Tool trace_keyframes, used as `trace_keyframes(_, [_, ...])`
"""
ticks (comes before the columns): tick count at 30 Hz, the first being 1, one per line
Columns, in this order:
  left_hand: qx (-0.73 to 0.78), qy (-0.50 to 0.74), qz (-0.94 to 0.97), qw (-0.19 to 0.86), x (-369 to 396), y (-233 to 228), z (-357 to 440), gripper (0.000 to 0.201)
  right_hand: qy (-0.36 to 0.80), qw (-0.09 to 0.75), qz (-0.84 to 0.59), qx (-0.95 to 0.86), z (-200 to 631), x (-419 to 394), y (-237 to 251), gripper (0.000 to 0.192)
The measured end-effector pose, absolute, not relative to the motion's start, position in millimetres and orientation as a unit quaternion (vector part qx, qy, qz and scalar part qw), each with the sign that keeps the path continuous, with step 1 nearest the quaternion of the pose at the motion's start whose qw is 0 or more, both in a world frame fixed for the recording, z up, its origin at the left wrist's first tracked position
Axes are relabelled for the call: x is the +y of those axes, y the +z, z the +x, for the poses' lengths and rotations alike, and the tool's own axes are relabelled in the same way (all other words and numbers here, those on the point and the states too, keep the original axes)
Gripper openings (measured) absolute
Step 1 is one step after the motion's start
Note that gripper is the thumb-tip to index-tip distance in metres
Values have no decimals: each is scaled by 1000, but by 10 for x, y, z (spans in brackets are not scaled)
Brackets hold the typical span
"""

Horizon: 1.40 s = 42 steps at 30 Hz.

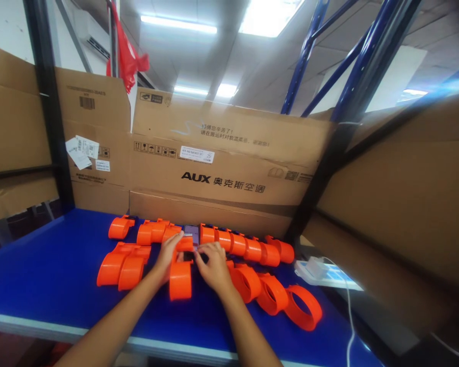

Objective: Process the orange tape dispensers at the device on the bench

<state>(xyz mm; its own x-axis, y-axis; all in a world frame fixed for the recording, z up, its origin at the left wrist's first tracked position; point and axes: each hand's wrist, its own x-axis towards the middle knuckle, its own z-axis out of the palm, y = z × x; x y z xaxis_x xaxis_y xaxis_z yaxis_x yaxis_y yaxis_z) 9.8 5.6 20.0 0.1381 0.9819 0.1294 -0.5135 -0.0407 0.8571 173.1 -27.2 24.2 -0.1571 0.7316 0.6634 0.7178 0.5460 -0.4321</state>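
Both my hands meet at the middle of a blue table (42,275), over an orange wristband-like device (180,280) with a dark screen at its far end. My left hand (168,252) pinches the orange part by the screen (192,233). My right hand (213,265) rests fingers-down on the same device from the right. Several more orange bands lie in a back row (248,250) and a front row (275,294).
Cardboard boxes (222,168) wall off the back and sides of the table. A white power strip (315,268) with a cable lies at the table's right edge. Two orange bands (122,265) lie at left. Black and blue rack posts stand behind.
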Motion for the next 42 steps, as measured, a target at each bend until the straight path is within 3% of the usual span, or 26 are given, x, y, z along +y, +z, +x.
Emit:
trace_keyframes(5, [290, 556, 507, 592, -20, 183, 146, 41, 113, 544, -451, -699, 1744, -228, 250, 26])
trace_keyframes(9, [265, 499, 578, 589, -68, 164, 191, 38, 177, 554, -433, -689, 1741, -183, 209, 27])
trace_keyframes(20, [243, 526, 562, 591, -84, 148, 174, 42, 272, 619, -416, -609, 1758, -165, 286, 31])
trace_keyframes(42, [267, 593, 518, 556, -114, 250, 166, 35, 243, 639, -423, -595, 1768, -119, 296, 32])
